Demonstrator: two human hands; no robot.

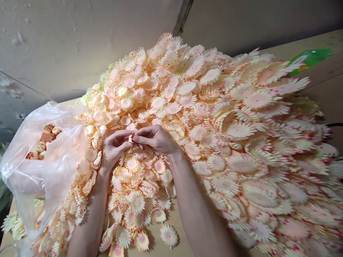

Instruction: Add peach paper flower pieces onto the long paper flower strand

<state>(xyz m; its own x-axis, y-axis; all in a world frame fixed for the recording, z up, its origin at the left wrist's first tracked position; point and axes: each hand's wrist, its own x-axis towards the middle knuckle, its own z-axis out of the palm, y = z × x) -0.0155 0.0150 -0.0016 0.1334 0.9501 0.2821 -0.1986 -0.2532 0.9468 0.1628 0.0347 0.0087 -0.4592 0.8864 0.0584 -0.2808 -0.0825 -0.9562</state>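
My left hand (114, 148) and my right hand (157, 141) meet at the middle of the view, thumbs and fingertips pinched together. Between them is a small cream petal piece (131, 138) with red marks, folded or bunched up and mostly covered by the fingers. Just below the hands lies a loose pile of round, fringed flower-petal discs (136, 203), cream and pale pink with red-tinged edges. One single disc (169, 235) rests apart from that pile, near my right forearm.
A large heap of similar discs (214, 107) spreads behind the hands and far to the right. At left, a clear plastic bag (64, 150) holds several compact, red-and-cream rolled pieces (46, 137). A green packet (312, 60) lies at the back right. Walls (93, 39) stand behind the table (158, 246).
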